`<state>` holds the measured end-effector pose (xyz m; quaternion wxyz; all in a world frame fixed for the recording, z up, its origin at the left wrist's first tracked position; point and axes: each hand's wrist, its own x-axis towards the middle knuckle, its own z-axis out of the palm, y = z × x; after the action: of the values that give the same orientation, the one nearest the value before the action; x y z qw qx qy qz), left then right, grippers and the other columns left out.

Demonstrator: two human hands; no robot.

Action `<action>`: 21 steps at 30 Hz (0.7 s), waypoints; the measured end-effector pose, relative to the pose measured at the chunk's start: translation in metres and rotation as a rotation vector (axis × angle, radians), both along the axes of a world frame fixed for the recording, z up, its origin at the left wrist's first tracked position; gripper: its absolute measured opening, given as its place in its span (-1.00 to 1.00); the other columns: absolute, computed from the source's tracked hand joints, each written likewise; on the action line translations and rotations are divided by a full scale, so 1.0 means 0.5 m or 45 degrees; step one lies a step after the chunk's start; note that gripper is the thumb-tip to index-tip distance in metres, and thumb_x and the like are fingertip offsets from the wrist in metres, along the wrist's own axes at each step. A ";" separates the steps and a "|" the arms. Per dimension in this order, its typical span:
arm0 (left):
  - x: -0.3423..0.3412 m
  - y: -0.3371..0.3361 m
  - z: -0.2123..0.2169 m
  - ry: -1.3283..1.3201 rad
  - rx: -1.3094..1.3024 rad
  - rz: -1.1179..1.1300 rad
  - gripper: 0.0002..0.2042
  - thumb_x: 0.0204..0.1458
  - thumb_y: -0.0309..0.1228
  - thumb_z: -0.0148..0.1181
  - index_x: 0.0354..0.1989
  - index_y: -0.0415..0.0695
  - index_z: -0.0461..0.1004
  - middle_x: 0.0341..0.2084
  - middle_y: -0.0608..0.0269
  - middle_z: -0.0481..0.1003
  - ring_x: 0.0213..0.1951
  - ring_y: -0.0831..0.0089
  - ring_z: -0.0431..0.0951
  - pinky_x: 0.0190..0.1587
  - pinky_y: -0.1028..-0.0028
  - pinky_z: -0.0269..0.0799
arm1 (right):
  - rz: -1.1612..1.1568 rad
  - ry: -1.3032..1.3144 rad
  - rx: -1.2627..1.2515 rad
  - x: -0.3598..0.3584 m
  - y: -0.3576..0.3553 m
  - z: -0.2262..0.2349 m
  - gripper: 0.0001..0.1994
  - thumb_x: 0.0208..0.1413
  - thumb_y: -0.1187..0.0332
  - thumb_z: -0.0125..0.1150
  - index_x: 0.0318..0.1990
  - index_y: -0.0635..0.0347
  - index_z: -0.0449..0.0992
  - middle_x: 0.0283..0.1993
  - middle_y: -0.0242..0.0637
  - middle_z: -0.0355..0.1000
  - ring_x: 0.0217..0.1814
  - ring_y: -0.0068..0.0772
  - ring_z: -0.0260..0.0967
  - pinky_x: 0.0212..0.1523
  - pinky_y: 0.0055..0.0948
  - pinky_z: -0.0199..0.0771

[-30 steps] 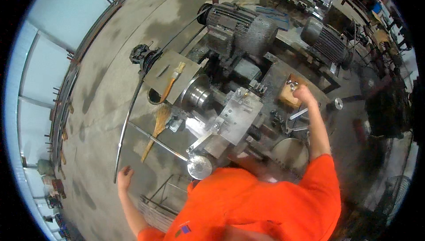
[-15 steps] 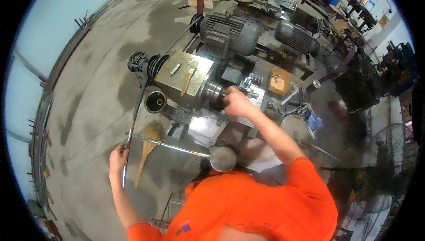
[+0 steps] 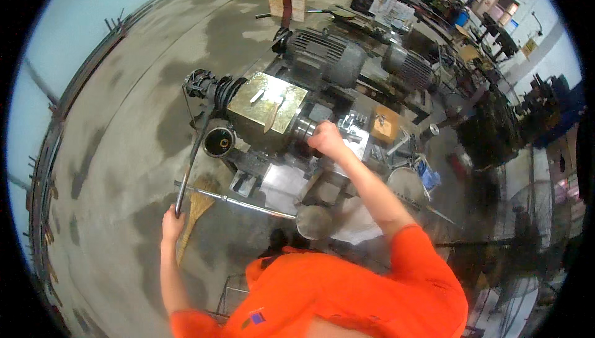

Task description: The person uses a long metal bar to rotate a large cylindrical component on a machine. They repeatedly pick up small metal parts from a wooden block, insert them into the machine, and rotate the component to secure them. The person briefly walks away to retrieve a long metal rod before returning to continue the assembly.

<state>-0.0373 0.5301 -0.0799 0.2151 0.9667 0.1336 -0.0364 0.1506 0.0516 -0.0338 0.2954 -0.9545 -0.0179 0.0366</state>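
Observation:
My left hand [image 3: 173, 221] is closed round the lower end of a long metal lever rod [image 3: 194, 152]. That rod slants up to the left end of a lathe's headstock [image 3: 246, 111]. Beside the round steel chuck [image 3: 302, 128], my right hand [image 3: 326, 139] is curled with its fingertips turned away, so what they grip is hidden. On top of the headstock lie a wooden-handled brush [image 3: 271, 115] and a small pale bar [image 3: 256, 95]. Right of the right hand is the tool post [image 3: 354, 124].
A straw broom [image 3: 193, 219] lies on the floor under a shiny horizontal bar [image 3: 248, 204], which ends near a round disc [image 3: 314, 222]. An open round pot [image 3: 219, 142] stands by the headstock. Large motors [image 3: 325, 53] sit behind; spanners [image 3: 400, 142] and a blue cloth [image 3: 429, 175] lie right.
The rod's lower end stuck out well past my left hand before; now it ends at the hand. My right hand stays by the chuck. The whole view has shifted slightly.

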 end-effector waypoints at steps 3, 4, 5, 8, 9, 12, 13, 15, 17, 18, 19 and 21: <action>0.015 0.006 -0.033 -0.114 0.109 0.028 -0.87 -0.17 -0.44 0.06 -0.45 -0.24 0.38 -0.57 -0.13 0.43 -0.43 -0.05 0.46 -0.36 0.12 0.35 | 0.054 -0.342 -0.069 -0.014 0.013 -0.017 -0.72 -0.44 0.29 0.11 -0.57 0.36 0.49 -0.06 0.24 0.26 -0.08 0.14 0.29 -0.07 -0.27 0.35; 0.018 0.010 -0.034 -0.079 0.167 0.045 -0.88 -0.17 -0.45 0.05 -0.47 -0.24 0.39 -0.57 -0.13 0.44 -0.43 -0.05 0.46 -0.35 0.11 0.36 | 0.006 -0.394 0.004 -0.026 0.028 0.001 -0.72 -0.45 0.29 0.11 -0.58 0.36 0.49 -0.06 0.26 0.25 -0.08 0.15 0.29 -0.07 -0.27 0.35; 0.023 0.004 -0.036 -0.041 0.217 0.051 -0.89 -0.18 -0.46 0.04 -0.48 -0.23 0.39 -0.58 -0.12 0.44 -0.43 -0.06 0.46 -0.34 0.11 0.36 | -0.041 -0.314 0.013 -0.034 0.027 0.012 -0.77 -0.45 0.30 0.15 -0.62 0.32 0.48 0.04 0.16 0.23 0.03 0.08 0.24 0.00 -0.32 0.31; 0.042 0.030 -0.056 0.003 0.405 0.019 -0.91 -0.23 -0.47 0.05 -0.52 -0.18 0.43 -0.59 -0.07 0.45 -0.47 -0.01 0.47 -0.37 0.16 0.39 | 0.066 -0.375 -0.008 -0.026 0.015 -0.002 -0.81 -0.46 0.34 0.09 -0.68 0.33 0.43 0.05 0.26 0.19 -0.06 0.16 0.29 -0.06 -0.28 0.35; 0.047 0.056 -0.054 -0.002 0.498 -0.044 -0.91 -0.24 -0.47 0.06 -0.52 -0.17 0.44 -0.60 -0.05 0.45 -0.49 0.01 0.47 -0.39 0.18 0.39 | 0.032 -0.377 0.059 -0.031 0.020 -0.003 -0.83 -0.47 0.36 0.09 -0.71 0.33 0.41 0.04 0.24 0.20 -0.06 0.15 0.31 -0.08 -0.28 0.37; 0.091 0.169 -0.064 -0.136 0.638 -0.202 -0.96 -0.31 -0.46 0.08 -0.61 -0.12 0.39 -0.67 0.08 0.44 -0.55 0.09 0.47 -0.46 0.17 0.34 | 0.014 -0.314 0.029 -0.032 0.026 0.022 -0.82 -0.48 0.35 0.10 -0.72 0.33 0.39 0.05 0.19 0.21 -0.08 0.13 0.32 -0.10 -0.30 0.37; 0.116 0.212 -0.074 -0.129 0.732 -0.177 -0.93 -0.31 -0.45 0.09 -0.59 -0.11 0.36 -0.69 0.09 0.43 -0.58 0.11 0.46 -0.50 0.17 0.32 | 0.006 -0.352 0.101 -0.026 0.019 0.010 -0.82 -0.49 0.36 0.11 -0.73 0.33 0.38 0.06 0.14 0.22 -0.10 0.11 0.34 -0.12 -0.30 0.38; 0.166 0.299 -0.059 -0.201 0.857 -0.279 -0.86 -0.32 -0.44 0.10 -0.50 -0.11 0.36 -0.72 0.09 0.41 -0.61 0.12 0.44 -0.53 0.20 0.29 | 0.001 -0.253 0.025 -0.020 0.023 0.005 -0.84 -0.48 0.38 0.10 -0.75 0.32 0.36 0.08 0.10 0.22 -0.12 0.08 0.34 -0.15 -0.33 0.38; 0.203 0.313 -0.067 -0.304 0.800 -0.350 -0.84 -0.32 -0.44 0.11 -0.49 -0.11 0.35 -0.71 0.09 0.42 -0.62 0.11 0.44 -0.53 0.19 0.29 | -0.001 -0.268 -0.049 -0.020 0.015 0.002 -0.84 -0.47 0.38 0.10 -0.76 0.31 0.33 0.10 0.10 0.20 -0.11 0.07 0.34 -0.16 -0.33 0.38; 0.203 0.316 -0.070 -0.284 0.771 -0.328 -0.84 -0.33 -0.44 0.11 -0.50 -0.11 0.34 -0.69 0.10 0.43 -0.61 0.12 0.44 -0.52 0.19 0.29 | 0.016 -0.189 0.103 -0.015 0.010 0.005 -0.84 -0.46 0.38 0.10 -0.74 0.30 0.33 0.11 0.11 0.19 -0.09 0.09 0.33 -0.15 -0.31 0.37; 0.201 0.317 -0.062 -0.255 0.755 -0.320 -0.84 -0.34 -0.44 0.12 -0.51 -0.11 0.34 -0.67 0.10 0.44 -0.61 0.12 0.44 -0.52 0.18 0.30 | 0.011 -0.224 0.112 -0.020 0.013 0.013 -0.84 -0.46 0.39 0.10 -0.73 0.31 0.33 0.11 0.11 0.18 -0.09 0.10 0.32 -0.14 -0.30 0.36; 0.210 0.288 -0.059 -0.063 0.669 -0.268 -0.79 -0.35 -0.45 0.12 -0.43 -0.12 0.37 -0.57 0.09 0.45 -0.50 0.12 0.46 -0.36 0.18 0.34 | 0.046 -0.314 0.042 -0.030 -0.007 -0.001 -0.84 -0.46 0.38 0.12 -0.68 0.28 0.34 0.13 0.07 0.18 -0.08 0.12 0.31 -0.13 -0.29 0.36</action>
<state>0.0680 0.6742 -0.1092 -0.0446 0.9985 0.0322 0.0011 0.1356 0.0483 -0.0342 0.3060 -0.9463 -0.0719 -0.0761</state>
